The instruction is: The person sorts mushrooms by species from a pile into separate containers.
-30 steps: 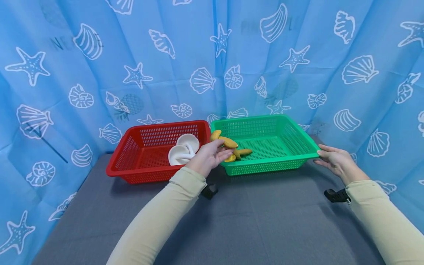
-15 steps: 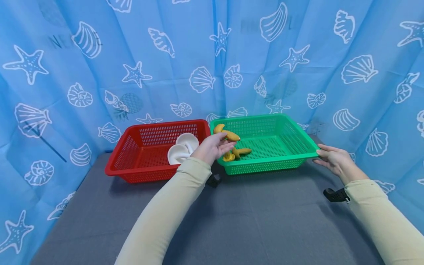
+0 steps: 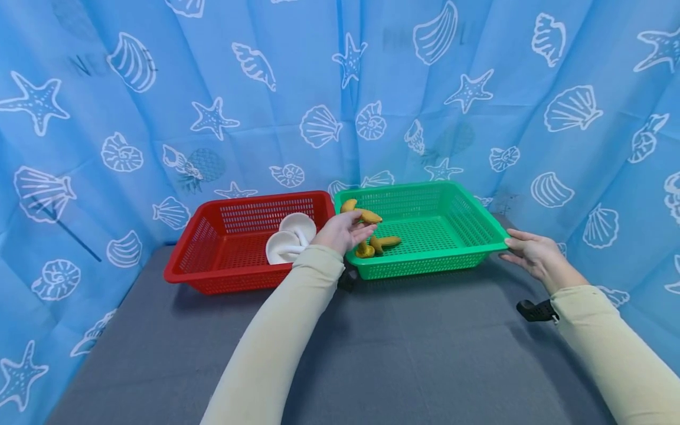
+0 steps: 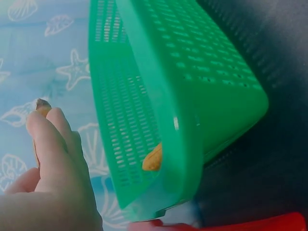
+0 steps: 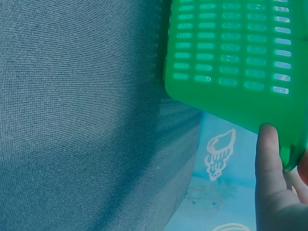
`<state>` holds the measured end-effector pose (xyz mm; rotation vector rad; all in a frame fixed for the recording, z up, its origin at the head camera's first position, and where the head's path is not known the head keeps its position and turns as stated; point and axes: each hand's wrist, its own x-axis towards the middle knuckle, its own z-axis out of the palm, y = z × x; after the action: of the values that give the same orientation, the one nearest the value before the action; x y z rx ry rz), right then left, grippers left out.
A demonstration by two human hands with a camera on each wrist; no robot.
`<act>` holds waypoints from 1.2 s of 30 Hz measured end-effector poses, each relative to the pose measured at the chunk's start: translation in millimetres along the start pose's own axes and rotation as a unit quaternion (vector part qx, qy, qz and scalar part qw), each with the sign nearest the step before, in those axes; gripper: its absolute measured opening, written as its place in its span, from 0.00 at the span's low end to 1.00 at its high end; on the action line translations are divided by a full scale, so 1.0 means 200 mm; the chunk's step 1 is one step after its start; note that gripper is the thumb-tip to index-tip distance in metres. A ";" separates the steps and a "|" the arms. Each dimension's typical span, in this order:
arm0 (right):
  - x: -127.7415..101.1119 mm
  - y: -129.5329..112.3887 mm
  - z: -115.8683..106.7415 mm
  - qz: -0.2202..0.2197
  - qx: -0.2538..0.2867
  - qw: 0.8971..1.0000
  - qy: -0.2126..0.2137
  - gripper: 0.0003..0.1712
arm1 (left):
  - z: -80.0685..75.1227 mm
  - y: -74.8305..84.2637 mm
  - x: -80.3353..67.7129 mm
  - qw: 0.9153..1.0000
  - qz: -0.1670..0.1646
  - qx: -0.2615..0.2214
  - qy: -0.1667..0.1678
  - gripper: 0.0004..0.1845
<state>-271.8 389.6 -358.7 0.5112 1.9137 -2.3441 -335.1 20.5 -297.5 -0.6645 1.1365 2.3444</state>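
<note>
A green basket (image 3: 425,260) stands at the back right of the grey table, next to a red basket (image 3: 234,277). My left hand (image 3: 357,224) holds a yellow banana-shaped piece (image 3: 366,215) over the green basket's left end, just above its rim. The left wrist view shows my fingers (image 4: 50,144) beside the green basket (image 4: 192,86), with the piece's brown tip (image 4: 42,104) above them. Other yellow pieces (image 3: 382,242) lie inside the green basket. My right hand (image 3: 508,248) rests with straight fingers (image 5: 269,163) on the green basket's (image 5: 231,48) front right corner.
White mushroom-shaped pieces (image 3: 289,239) lie in the red basket. A blue curtain (image 3: 340,88) with shell prints closes off the back and both sides. The grey table (image 3: 414,354) stretches in front of the baskets. Black wrist mounts (image 3: 533,310) sit on my sleeves.
My left hand has raised the yellow piece a little and carried it farther over the green basket's left end. My right hand has stayed at the corner.
</note>
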 end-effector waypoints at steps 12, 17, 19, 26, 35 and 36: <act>0.01 0.01 0.00 -0.007 -0.003 1.000 -0.006 0.41 | 0.01 0.00 0.01 1.000 0.002 0.008 -0.001 0.19; 0.00 0.01 0.00 -0.006 0.004 1.000 -0.005 0.37 | 0.02 0.00 0.01 1.000 0.007 0.021 -0.009 0.21; 0.01 0.02 0.00 -0.006 0.010 1.000 -0.002 0.29 | 0.02 0.00 0.00 0.999 0.016 0.028 -0.015 0.22; 0.06 0.04 -0.03 -0.017 -0.010 1.000 0.005 0.35 | 0.00 0.01 -0.02 0.998 0.031 0.042 -0.028 0.24; 0.04 0.01 0.00 -0.001 -0.007 1.000 0.003 0.41 | -0.02 0.02 -0.01 0.999 0.021 0.038 -0.012 0.23; 0.04 0.01 0.00 0.000 -0.005 1.000 0.003 0.40 | -0.03 0.02 -0.01 0.999 0.021 0.037 -0.012 0.23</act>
<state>-279.3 390.1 -362.2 0.5181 1.9276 -2.3337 -335.8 13.3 -296.6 -0.5901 1.2300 2.3265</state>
